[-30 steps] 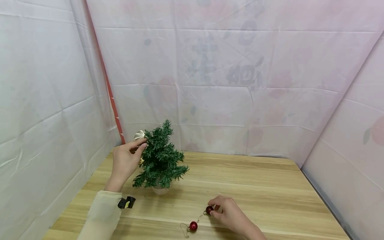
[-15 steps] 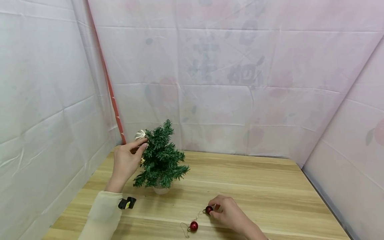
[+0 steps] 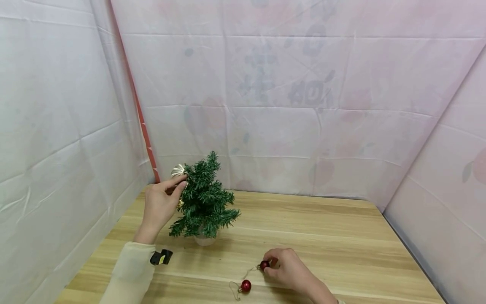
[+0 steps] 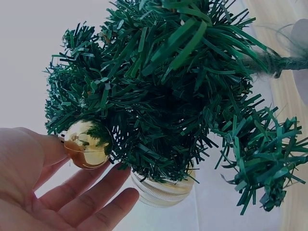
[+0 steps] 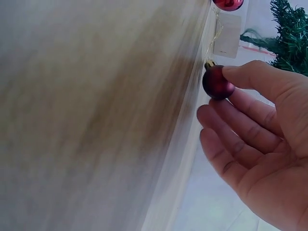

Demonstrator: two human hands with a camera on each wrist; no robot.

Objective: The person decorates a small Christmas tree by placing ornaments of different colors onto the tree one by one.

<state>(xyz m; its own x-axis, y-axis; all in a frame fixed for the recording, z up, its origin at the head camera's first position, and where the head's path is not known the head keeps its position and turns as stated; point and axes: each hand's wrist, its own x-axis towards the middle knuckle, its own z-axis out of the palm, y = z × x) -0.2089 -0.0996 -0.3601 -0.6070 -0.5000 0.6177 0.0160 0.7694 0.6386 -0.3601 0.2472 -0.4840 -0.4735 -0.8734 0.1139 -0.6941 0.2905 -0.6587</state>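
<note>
A small artificial Christmas tree (image 3: 206, 196) stands on the left of the table. At its left side is my left hand (image 3: 161, 202), with thumb and fingers around a shiny gold bauble (image 4: 89, 147) against the branches. A pale ridged bauble (image 3: 178, 170) shows just beyond those fingers. My right hand (image 3: 290, 272) pinches a dark red bauble (image 5: 219, 83) by its sides, close over the tabletop; its gold cap and thin cord point away from the thumb. Beside it lies a brighter red bauble (image 3: 246, 286) with a looped cord.
The wood-grain table (image 3: 315, 228) reaches back to a pale printed cloth (image 3: 273, 126), with more cloth hung on both sides. The tree's pale pot (image 3: 205, 240) rests on the tabletop. A bit of gold (image 3: 180, 204) peeks out below my left hand.
The dark red bauble's cord has shifted slightly left, toward the brighter red bauble. Both hands stay almost in place, and the tree stands as before.
</note>
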